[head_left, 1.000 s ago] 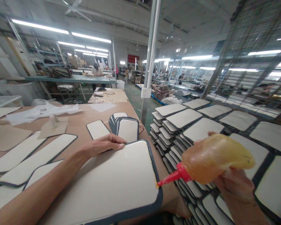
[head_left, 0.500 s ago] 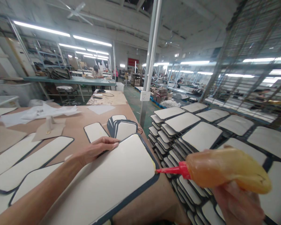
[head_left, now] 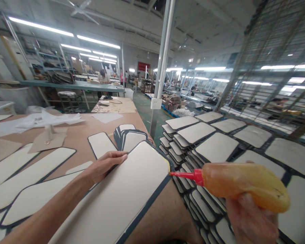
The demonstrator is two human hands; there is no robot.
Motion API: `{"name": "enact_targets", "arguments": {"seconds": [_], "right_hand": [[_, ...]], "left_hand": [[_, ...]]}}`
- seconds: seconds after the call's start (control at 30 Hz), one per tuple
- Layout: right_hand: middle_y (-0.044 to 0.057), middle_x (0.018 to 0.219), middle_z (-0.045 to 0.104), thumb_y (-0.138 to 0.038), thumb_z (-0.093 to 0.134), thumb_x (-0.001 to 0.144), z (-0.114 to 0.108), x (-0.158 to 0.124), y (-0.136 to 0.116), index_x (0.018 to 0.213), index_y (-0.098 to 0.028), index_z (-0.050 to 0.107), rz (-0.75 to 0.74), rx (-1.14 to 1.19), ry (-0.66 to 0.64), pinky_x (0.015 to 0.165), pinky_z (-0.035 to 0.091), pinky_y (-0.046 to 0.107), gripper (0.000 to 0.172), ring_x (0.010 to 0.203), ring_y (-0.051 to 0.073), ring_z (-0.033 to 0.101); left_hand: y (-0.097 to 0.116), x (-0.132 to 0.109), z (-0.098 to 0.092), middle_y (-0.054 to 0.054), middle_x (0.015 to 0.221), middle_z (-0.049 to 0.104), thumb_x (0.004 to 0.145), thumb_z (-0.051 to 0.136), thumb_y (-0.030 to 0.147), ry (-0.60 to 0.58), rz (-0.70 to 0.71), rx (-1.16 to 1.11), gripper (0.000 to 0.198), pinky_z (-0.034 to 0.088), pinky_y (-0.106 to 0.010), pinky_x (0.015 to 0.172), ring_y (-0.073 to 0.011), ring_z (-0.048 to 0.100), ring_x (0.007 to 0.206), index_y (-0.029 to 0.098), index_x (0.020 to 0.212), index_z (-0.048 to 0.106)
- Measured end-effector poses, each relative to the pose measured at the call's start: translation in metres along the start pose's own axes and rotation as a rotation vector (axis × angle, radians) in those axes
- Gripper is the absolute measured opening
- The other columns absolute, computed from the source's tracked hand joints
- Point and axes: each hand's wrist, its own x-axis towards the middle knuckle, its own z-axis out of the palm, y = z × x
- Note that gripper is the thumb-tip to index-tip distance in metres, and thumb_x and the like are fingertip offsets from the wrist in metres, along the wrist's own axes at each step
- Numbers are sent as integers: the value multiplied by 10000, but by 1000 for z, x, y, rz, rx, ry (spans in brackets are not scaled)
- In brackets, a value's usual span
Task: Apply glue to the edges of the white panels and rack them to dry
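Note:
My left hand point(head_left: 109, 162) pinches the far edge of a large cream panel point(head_left: 127, 189) with a dark blue border and rounded corners. The panel slants up over the table's right edge. In my right hand point(head_left: 251, 213) is a squeeze bottle point(head_left: 239, 183) of amber glue, lying nearly level, with a red nozzle point(head_left: 185, 175). Its tip meets the panel's border at the right corner. A thin yellow line of glue follows the border from the top towards that corner. Part of my right hand is hidden behind the bottle.
More cream panels point(head_left: 38, 176) lie on the brown table point(head_left: 76, 135) at left. Behind my left hand stands a bundle of smaller pieces point(head_left: 134, 139). Racks stacked with panels point(head_left: 216, 145) fill the right side. A metal post point(head_left: 161, 67) with a socket box rises beyond the table.
The panel has turned slightly, and its right corner has risen. The bottle's nozzle has followed the corner upward, and the yellow line now reaches round to the tip. Both hands keep their hold.

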Motion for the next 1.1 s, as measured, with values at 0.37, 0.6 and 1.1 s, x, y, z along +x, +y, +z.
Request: {"name": "enact_targets", "arguments": {"seconds": [0.37,0.6,1.1], "right_hand": [[-44,1289,552,-197,778,592,3,-3,10,1184,-285,600,-15,15,33,782,539,163,624,1279,197,409],[2,1142,649,-221,752,638,7,-7,7,1200,-260,583,54,26,-35,691,573,207,588,1119,224,567],[-4,1193,623,-178,718,660,14,-16,5,1174,-264,600,123,119,-109,783,561,253,535,1115,214,566]], "left_hand": [[-2,0,5,-3,638,673,670,759,362,6,14,-29,262,460,-189,453,-114,592,496,155,799,663],[-4,2,8,27,601,633,658,770,361,33,20,-76,278,445,-175,437,-95,566,479,167,771,605],[0,13,9,24,600,628,602,800,356,64,1,-94,345,484,-213,471,-109,575,487,165,764,562]]}}
